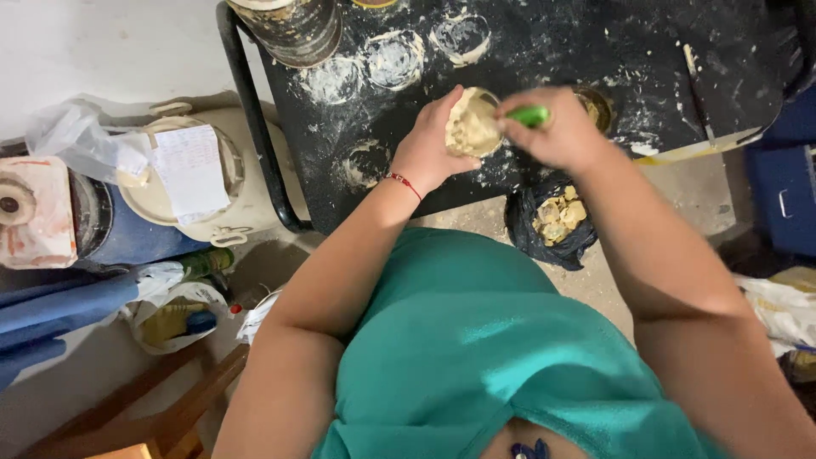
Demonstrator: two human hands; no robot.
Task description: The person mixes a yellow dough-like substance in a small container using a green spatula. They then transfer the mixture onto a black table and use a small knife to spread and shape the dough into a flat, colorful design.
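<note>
While it is raised above the black worktop (544, 51), the cream moulded piece (470, 127) sits cupped in my left hand (425, 153), fingers wrapped around it; my right hand (565, 132) grips a green-handled tool (531, 116) against its rim. A black bag of scraps (552, 221) lies on the floor below.

Worktop (544, 51), dark, dusted with pale residue: middle stretch open between the ring marks and the right half.
Far-left corner: blocked by a stained round container (293, 25).
Near edge, centre: taken up by both hands, left hand (429, 153) and right hand (561, 132), with a pale cup-shaped piece (472, 127) between them.
Right side: a long thin tool (697, 89) lies across the passage.
Floor just below the near edge: black bag of scraps (552, 221).
Left of the worktop: cream lidded bucket (212, 183), close against the frame.
</note>
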